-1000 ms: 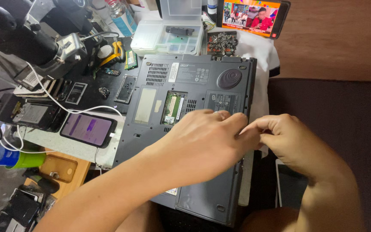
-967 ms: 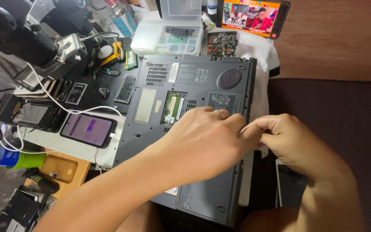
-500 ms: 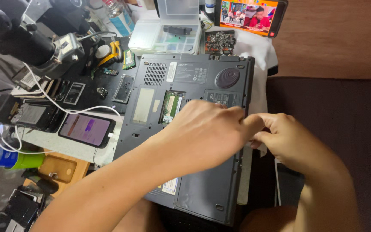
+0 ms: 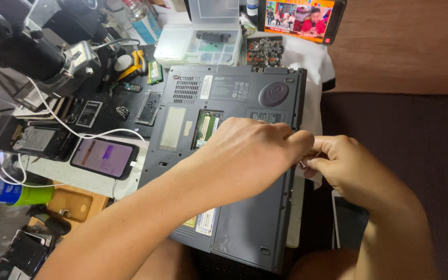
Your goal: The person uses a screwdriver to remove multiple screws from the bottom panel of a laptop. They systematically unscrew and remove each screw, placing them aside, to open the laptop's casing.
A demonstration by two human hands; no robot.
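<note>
A grey laptop (image 4: 234, 103) lies upside down on the bench, its base facing up, with an open memory bay showing a green module (image 4: 207, 126). My left hand (image 4: 250, 153) rests knuckles-up on the base near the laptop's right edge, fingers curled. My right hand (image 4: 346, 166) sits just past that edge, fingers pinched together against the left hand's fingertips. A small metal piece shows between the fingers at the edge (image 4: 302, 164); what it is cannot be told.
A clear plastic parts box (image 4: 198, 41) and a tray of screws (image 4: 265, 51) stand behind the laptop. A lit phone (image 4: 103, 157) with a white cable lies to the left. A small screen (image 4: 299, 15) glows at the back. Tools crowd the left.
Both hands stay together at the laptop's right edge, with only small finger shifts. The view has shifted slightly.
</note>
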